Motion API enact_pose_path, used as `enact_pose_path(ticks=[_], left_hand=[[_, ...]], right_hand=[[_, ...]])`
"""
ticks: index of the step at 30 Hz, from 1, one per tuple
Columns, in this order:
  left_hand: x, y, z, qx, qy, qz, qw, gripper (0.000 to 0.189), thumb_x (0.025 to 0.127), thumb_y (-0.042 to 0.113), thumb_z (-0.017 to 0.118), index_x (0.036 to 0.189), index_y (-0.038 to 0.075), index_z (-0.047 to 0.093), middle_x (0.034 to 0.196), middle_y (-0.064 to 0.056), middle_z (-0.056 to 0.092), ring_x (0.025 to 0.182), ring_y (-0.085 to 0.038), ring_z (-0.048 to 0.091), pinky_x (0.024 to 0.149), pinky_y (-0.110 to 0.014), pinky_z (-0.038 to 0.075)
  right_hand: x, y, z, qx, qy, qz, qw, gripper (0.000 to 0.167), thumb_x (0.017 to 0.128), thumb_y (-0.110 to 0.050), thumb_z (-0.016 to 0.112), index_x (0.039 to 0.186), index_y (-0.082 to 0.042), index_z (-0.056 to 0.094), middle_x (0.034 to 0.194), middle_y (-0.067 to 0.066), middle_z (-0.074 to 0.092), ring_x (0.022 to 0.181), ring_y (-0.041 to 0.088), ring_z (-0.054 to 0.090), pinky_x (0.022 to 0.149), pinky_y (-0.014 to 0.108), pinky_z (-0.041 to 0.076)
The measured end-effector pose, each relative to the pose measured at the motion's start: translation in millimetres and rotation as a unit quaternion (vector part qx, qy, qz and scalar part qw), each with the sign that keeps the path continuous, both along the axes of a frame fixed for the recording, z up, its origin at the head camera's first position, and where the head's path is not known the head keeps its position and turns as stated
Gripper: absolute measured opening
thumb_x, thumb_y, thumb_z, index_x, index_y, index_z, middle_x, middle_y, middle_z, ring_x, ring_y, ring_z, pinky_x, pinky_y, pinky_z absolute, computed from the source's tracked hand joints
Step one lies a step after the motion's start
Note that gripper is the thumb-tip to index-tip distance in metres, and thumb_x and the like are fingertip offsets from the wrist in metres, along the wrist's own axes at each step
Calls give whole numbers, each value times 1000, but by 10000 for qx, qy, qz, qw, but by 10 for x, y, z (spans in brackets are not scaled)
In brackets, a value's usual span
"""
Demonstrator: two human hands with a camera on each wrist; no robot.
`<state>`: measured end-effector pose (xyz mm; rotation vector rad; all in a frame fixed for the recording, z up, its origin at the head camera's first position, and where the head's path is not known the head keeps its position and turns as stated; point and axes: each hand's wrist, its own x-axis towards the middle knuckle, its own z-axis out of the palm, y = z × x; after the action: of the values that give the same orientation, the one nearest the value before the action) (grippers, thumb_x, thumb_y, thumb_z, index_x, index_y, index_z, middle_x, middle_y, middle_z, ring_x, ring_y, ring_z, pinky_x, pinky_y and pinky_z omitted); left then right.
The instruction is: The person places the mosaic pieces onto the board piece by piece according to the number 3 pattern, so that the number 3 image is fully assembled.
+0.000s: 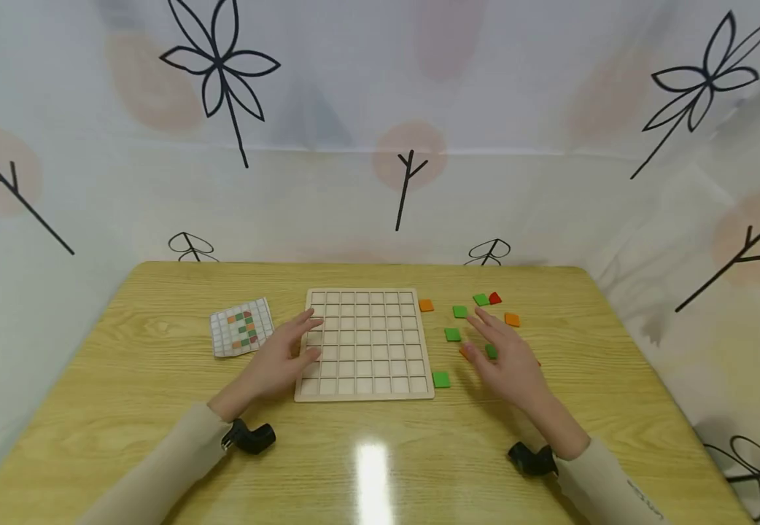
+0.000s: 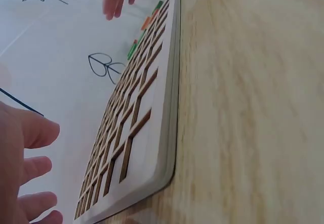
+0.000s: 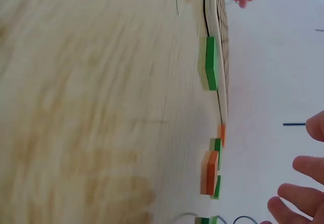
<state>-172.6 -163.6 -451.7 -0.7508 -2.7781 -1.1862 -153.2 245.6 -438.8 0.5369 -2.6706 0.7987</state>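
Note:
A pale wooden grid board (image 1: 364,399) with square cells lies on the table. My left hand (image 1: 281,357) hovers over its left edge, fingers spread and holding nothing; the left wrist view shows the fingers (image 2: 38,165) apart from the board. To the board's right, my right hand (image 1: 508,364) is above several loose tiles, its fingers loosely extended and nothing between them. Near it lie a green tile (image 1: 453,335), another green tile (image 1: 460,311) and an orange tile (image 3: 212,173). A green tile (image 1: 441,379) sits against the board's lower right edge. The right hand partly hides some tiles.
A small pattern card (image 1: 222,339) printed with a coloured grid lies left of the board. Farther back on the right are a red piece (image 1: 494,298), a green tile (image 1: 481,300) and an orange tile (image 1: 512,319). Patterned cloth (image 1: 327,211) hangs behind the wooden table (image 1: 314,452).

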Motion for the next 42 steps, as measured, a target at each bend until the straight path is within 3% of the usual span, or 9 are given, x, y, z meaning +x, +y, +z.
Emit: enact_pose_path(ticks=[8,11,14,17,20,24,29,37,42], left_hand=[[-149,31,-60,-224,-225,-68,9995,62,99,26,63,152,2,40,163,-21,17,149,-42,11,112,-67,16],[-189,24,-94,-396,-204,-115,9989,64,98,26,63,151,-1,39,162,-23,16,149,-43,8,113,-68,11],[-218,19,-122,-490,-154,-220,9984,63,97,26,63,149,-3,41,161,-24,18,148,-46,9,111,-70,10],[-235,20,-137,-701,-126,-334,9969,63,97,27,64,149,-2,43,161,-24,20,148,-46,10,110,-72,11],[-242,20,-145,-945,-150,-393,9946,64,97,28,64,150,-1,42,161,-23,19,149,-44,9,109,-73,11],[-249,33,-133,-1052,-168,-410,9935,64,97,30,64,150,0,42,161,-23,19,149,-43,9,110,-71,12],[-256,67,-97,-1047,-199,-515,9930,65,98,30,63,149,-3,41,160,-26,18,148,-45,9,112,-68,12],[-266,103,-92,-1122,-336,-579,9914,69,99,36,62,153,0,37,163,-23,13,150,-41,3,114,-65,11],[-255,102,-108,-1193,-311,-515,9910,73,98,40,63,154,2,36,163,-22,12,150,-40,3,114,-67,11]], right_hand=[[-58,90,-60,-399,301,69,9987,37,97,-10,65,132,2,63,134,21,60,118,46,58,92,62,47],[-102,143,-69,-569,247,37,9981,35,97,-7,63,130,3,64,131,21,62,76,40,68,67,51,55],[-155,226,-58,-708,157,-63,9973,33,96,-5,64,129,2,65,127,22,64,68,39,65,58,47,54],[-202,347,-30,-905,-15,-80,9959,32,97,-4,64,128,3,65,127,23,64,93,42,67,75,52,56],[-223,486,11,-1106,-258,-46,9935,31,98,-4,61,128,4,64,128,24,63,109,40,63,87,35,55],[-198,677,62,-1271,-551,-257,9900,31,101,-11,60,128,3,65,125,23,64,103,11,65,78,9,48],[-127,918,102,-1226,-929,-515,9868,32,102,-17,60,126,3,66,122,25,65,96,-15,52,76,7,46],[-87,1182,55,-519,-1733,-687,9811,30,100,-24,63,121,-2,70,117,17,69,98,10,59,74,20,48],[-119,1264,-29,-657,-2344,-609,9680,41,102,-33,59,128,-2,67,125,18,65,111,25,58,79,20,47]])
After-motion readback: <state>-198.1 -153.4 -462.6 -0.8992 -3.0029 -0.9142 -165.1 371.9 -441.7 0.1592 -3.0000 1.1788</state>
